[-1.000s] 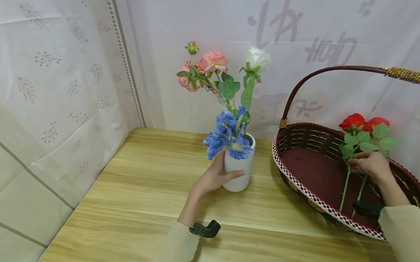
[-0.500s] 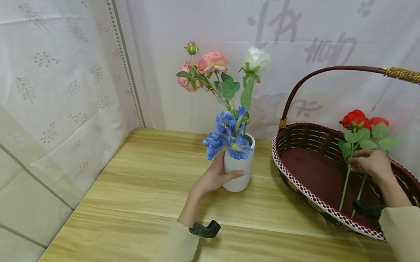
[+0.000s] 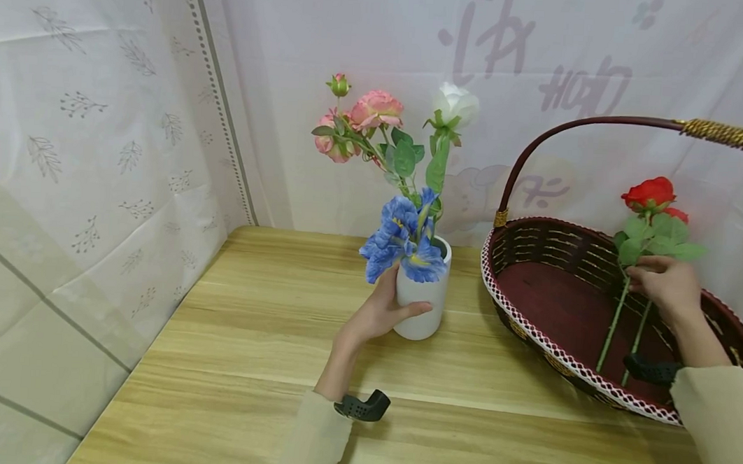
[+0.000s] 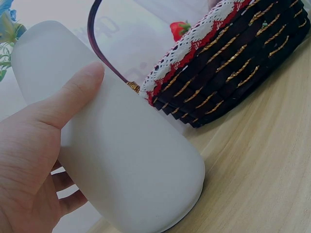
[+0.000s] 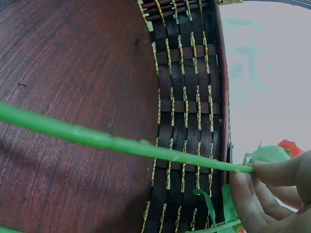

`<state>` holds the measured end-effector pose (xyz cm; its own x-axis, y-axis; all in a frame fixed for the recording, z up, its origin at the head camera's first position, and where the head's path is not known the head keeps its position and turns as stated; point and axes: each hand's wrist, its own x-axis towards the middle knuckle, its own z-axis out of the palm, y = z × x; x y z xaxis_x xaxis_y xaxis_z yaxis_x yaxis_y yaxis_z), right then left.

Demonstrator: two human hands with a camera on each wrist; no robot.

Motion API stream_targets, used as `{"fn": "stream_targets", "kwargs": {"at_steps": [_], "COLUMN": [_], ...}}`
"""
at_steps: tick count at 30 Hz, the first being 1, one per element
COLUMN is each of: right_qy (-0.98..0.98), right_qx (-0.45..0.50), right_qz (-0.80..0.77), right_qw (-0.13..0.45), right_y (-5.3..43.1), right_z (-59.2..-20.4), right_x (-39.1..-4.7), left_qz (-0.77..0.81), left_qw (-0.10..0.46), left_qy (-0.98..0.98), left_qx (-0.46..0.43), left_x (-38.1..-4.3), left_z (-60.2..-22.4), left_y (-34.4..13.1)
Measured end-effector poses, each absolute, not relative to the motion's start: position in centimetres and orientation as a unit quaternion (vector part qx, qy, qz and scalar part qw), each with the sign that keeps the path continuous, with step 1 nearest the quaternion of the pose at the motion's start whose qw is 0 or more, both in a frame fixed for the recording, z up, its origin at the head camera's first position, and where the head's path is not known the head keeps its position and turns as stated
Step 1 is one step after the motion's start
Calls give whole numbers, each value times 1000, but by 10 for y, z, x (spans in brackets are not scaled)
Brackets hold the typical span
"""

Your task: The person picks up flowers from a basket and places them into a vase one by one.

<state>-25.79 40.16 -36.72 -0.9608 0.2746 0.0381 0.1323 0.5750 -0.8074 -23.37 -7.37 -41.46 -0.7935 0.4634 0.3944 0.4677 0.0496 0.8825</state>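
My left hand (image 3: 380, 315) grips the side of a white vase (image 3: 423, 308) that stands on the table, thumb across its front. In the vase are a blue iris (image 3: 403, 237), a branch of pink roses (image 3: 378, 110) and a white rose (image 3: 455, 107). Over the basket, my right hand (image 3: 670, 290) pinches the green stem (image 5: 112, 141) of a red rose (image 3: 649, 192) between thumb and fingers, just below its leaves. A second red rose (image 3: 676, 215) lies behind it, partly hidden by leaves and the hand. Its stem (image 3: 637, 344) rests in the basket.
The dark woven basket (image 3: 581, 373) with a white lace rim stands on the right of the wooden table (image 3: 246, 337). Its tall handle (image 3: 604, 120) arches over it. Patterned cloth (image 3: 287, 150) hangs behind the table and at the left.
My right hand has lifted the nearer red rose slightly, and its bloom has shifted up and to the right, now overlapping the other rose. The left hand and vase stay still.
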Motion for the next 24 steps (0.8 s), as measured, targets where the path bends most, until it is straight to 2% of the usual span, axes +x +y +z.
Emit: {"fn": "stream_targets", "kwargs": {"at_steps": [9,16,24], "right_qy": [-806,-711,-659], "right_qx": [-119,-105,-92], "right_qz": [569,676,723], "right_qw": [111,162,188], "right_y": [399,392,387], "right_z": [-360,-351,-339], "right_x": [-255,-253,-250], "left_qz": [-607,-602,-604], "left_qw": [3,14,5], "left_qy": [-727,-731,-732], "left_qx": [-322,-322,-314], "left_x": [-235,-249,-252], "left_z": [-416,-438,-443], "left_y": [-73,-70,-71]}}
